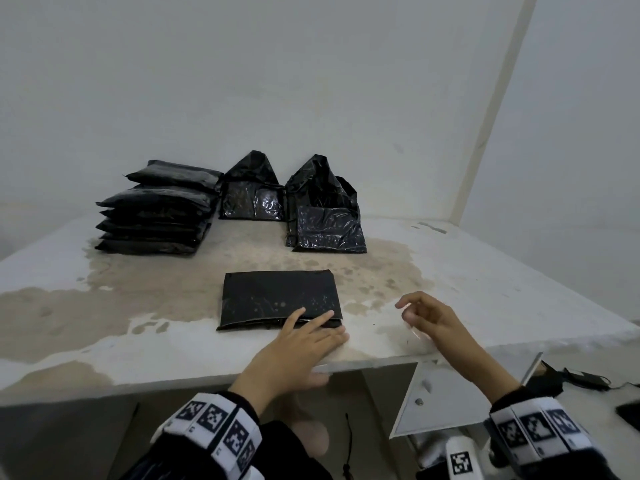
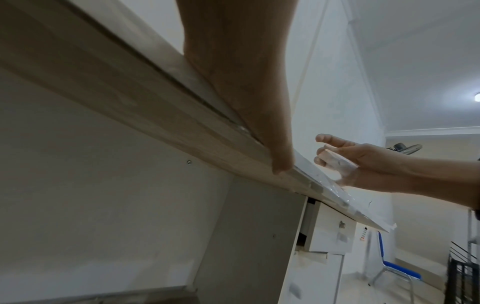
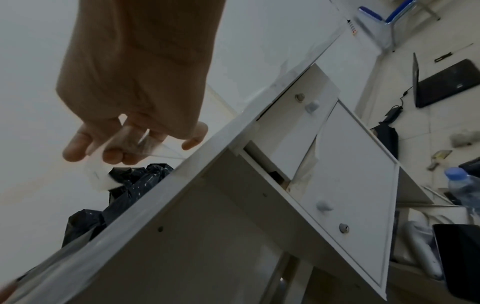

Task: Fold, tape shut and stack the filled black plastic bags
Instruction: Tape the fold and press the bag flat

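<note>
Head view: a worn white table (image 1: 485,282) against a white wall carries a folded black plastic bag (image 1: 278,297) near its front edge — the left hand (image 1: 294,344) presses its near edge with straight fingers. A stack of flat black bags (image 1: 156,216) sits rear left. Left wrist view: the right hand (image 2: 363,162) hovers, holding a clear tape strip (image 2: 337,164). Right wrist view: tape clings to its loosely spread fingers (image 3: 78,144).
</note>
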